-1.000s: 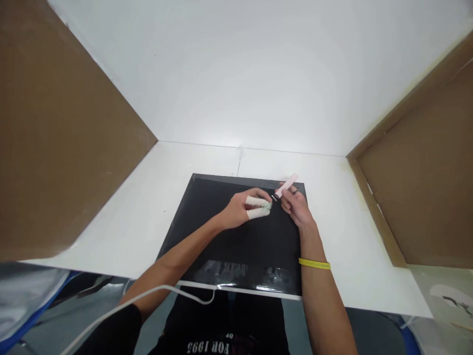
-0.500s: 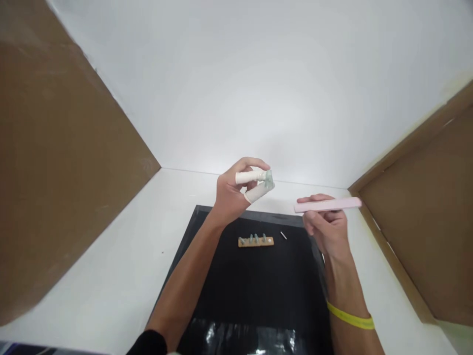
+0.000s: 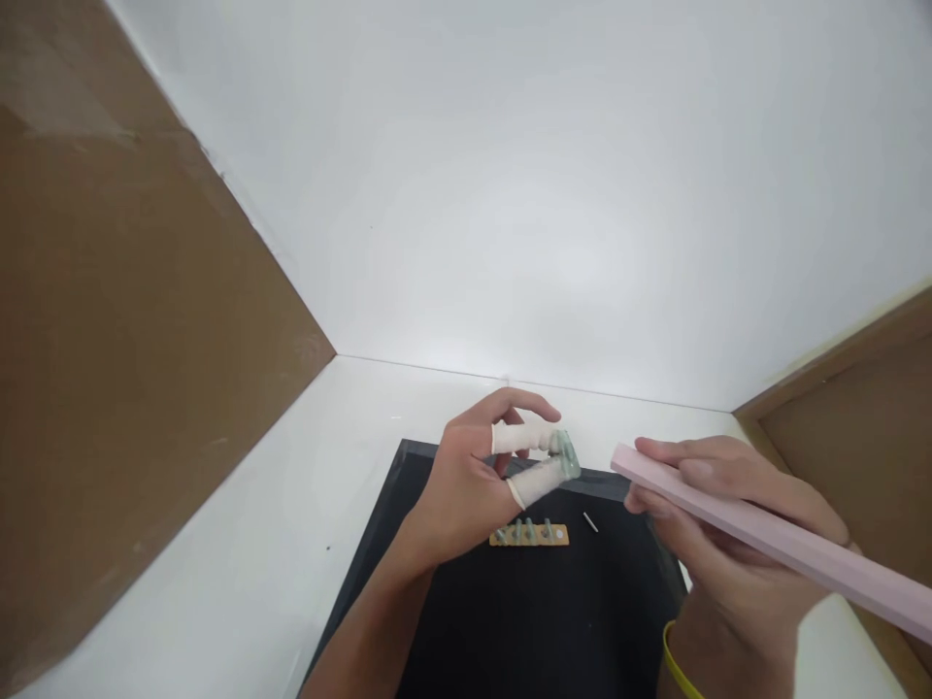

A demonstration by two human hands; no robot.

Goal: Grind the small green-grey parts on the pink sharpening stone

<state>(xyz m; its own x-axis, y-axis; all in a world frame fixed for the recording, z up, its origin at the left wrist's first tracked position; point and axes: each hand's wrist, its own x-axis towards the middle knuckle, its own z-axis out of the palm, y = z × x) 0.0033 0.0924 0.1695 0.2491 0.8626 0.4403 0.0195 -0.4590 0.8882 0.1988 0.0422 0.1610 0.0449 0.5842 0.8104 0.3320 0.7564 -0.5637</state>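
My left hand [image 3: 466,476] wears white finger cots on thumb and forefinger. Pinched between those two tips is a small translucent green piece [image 3: 568,454], glassy like jade. My right hand [image 3: 743,524] is wrapped round a long straight pale pink stick [image 3: 772,534], whose near end runs out of view at the right. The stick's far tip points at the green piece, with a gap between them. Beneath my left hand lies a narrow tan strip [image 3: 557,535] carrying several small green pegs and a white dot.
A short thin pale rod [image 3: 590,522] lies right of the strip on a black mat [image 3: 524,621]. The mat rests on a white tabletop [image 3: 248,544]. A white wall [image 3: 539,194] stands behind, with brown panels [image 3: 146,320] at either side.
My right hand has come nearer the camera and swung the pink stick from nearly level to slanting down right. My left hand sits lower in view, still pinching the green piece; the view has shifted upward.
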